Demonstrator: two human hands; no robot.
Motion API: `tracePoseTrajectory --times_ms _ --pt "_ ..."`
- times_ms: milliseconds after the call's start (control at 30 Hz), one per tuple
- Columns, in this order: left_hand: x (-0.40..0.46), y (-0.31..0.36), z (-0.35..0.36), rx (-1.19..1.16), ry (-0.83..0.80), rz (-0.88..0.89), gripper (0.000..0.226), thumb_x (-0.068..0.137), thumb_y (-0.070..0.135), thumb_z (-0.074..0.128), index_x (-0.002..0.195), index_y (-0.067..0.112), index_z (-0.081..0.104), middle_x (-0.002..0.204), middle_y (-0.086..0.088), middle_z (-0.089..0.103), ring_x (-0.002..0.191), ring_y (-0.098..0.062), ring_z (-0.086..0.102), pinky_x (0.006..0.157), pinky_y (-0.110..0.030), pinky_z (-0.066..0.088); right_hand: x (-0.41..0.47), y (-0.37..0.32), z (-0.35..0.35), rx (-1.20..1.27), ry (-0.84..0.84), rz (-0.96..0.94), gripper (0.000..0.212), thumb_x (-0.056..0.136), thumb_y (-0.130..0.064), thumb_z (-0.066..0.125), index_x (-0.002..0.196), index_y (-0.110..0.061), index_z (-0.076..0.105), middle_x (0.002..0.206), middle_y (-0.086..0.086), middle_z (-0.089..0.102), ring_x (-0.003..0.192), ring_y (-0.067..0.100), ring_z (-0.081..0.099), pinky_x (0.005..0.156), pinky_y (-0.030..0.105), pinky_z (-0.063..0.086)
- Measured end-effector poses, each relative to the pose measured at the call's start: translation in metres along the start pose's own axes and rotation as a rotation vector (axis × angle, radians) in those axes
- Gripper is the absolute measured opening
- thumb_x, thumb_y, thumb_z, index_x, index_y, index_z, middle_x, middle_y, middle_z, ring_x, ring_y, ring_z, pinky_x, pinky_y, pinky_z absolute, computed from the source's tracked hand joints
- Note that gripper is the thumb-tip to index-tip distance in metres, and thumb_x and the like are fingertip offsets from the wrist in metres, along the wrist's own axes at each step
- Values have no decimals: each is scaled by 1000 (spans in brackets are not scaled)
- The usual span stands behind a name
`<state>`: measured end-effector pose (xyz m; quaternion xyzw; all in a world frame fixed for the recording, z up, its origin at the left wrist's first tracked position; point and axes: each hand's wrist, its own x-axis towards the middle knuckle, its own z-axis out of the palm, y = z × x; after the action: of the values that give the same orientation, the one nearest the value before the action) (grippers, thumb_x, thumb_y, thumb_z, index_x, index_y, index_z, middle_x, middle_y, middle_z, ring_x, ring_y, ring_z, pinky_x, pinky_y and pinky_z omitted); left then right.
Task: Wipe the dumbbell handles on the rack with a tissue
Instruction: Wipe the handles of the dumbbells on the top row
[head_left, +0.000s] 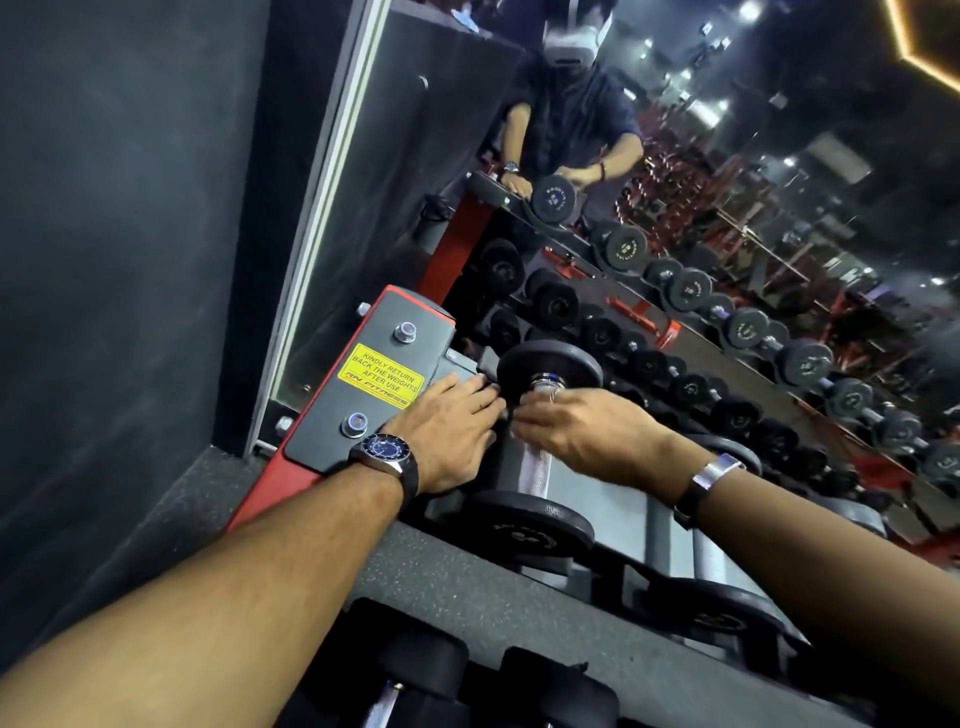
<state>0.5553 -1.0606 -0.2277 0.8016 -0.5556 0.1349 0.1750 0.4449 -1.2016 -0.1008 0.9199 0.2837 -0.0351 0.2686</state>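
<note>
Just beneath both hands' fingers (524, 415): dumbbell handle (535, 470).

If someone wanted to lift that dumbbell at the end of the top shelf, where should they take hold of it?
Probably the ridged metal handle of the dumbbell, reaching down from above. It is the one narrow part between two wide round weights, it faces up uncovered, and the right hand is already over it.

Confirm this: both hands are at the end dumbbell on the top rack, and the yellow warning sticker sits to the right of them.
Wrong side. The head view shows the yellow rectangular sticker left of the left hand and right hand; both are at the black-ended, steel-handled dumbbell on the top rack.
</note>
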Motion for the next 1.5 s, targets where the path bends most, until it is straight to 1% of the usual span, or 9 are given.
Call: tracePoseTrajectory --times_ms 100,233,333,433,600,833,1067,1333,1500 --pt "1 1 -1 13 -6 -2 64 92 40 20 140 11 53 145 -4 53 138 -25 41 113 -41 30 9 0 1 -89 -78 105 37 93 -12 33 97 -8 70 99 6 70 100 29 65 85 38 55" --pt "-1 -2 -1 0 -18 3 63 91 37 22 137 11 56 139 -7 57 134 -27 46 111 -44 34 7 -15 -6 104 -282 -13 31 95 -19 29 99 -20 59 105 1 63 106 26 60 79 43 54" --pt "-2 -2 -1 1 -17 9 58 91 36 27 131 12 62 132 -8 62 128 -28 53 106 -45 39 3 -25 -14 270 -249 30 29 85 -10 42 100 -23 64 101 -4 65 97 22 63 73 39 54" --pt "-3 -2 -2 32 13 37 52 91 34 33 124 13 67 125 -7 66 121 -28 58 101 -43 40 -9 -33 -21 586 -43 317 50 71 6 46 102 -22 74 101 -7 73 94 14 66 82 29 53" --pt "-7 2 -17 -100 -47 33 51 90 33 34 119 12 70 123 -8 68 120 -29 59 101 -42 44 -35 -57 -27 1365 466 1041 34 81 14 52 95 -9 73 90 -1 72 82 8 64 80 26 55" --pt "-14 18 -42 -478 -35 -185 43 99 18 43 140 10 52 147 -10 50 147 -26 30 118 -38 25 -52 -84 -50 2162 989 1338 34 89 16 39 101 -3 65 90 13 64 78 20 60 67 31 60" --pt "-2 63 -74 -493 2 -100 39 100 15 50 139 11 53 143 -10 54 140 -25 41 114 -33 28 -95 -93 -60 2259 1231 1332 12 94 -5 53 89 -2 64 80 10 64 63 16 64 74 37 61" --pt "23 139 -76 -234 -84 5 49 97 32 57 144 18 49 144 -2 53 134 -22 46 111 -31 33 -165 -79 -24 1851 1176 1431 14 88 11 56 96 5 66 96 16 63 84 22 63 64 24 60" --pt "40 199 -52 -156 -156 -81 51 98 33 54 147 20 45 148 -2 49 136 -23 44 109 -34 36 -220 -57 8 1659 901 1357 13 89 4 58 90 1 70 84 12 63 79 19 62 70 28 60"
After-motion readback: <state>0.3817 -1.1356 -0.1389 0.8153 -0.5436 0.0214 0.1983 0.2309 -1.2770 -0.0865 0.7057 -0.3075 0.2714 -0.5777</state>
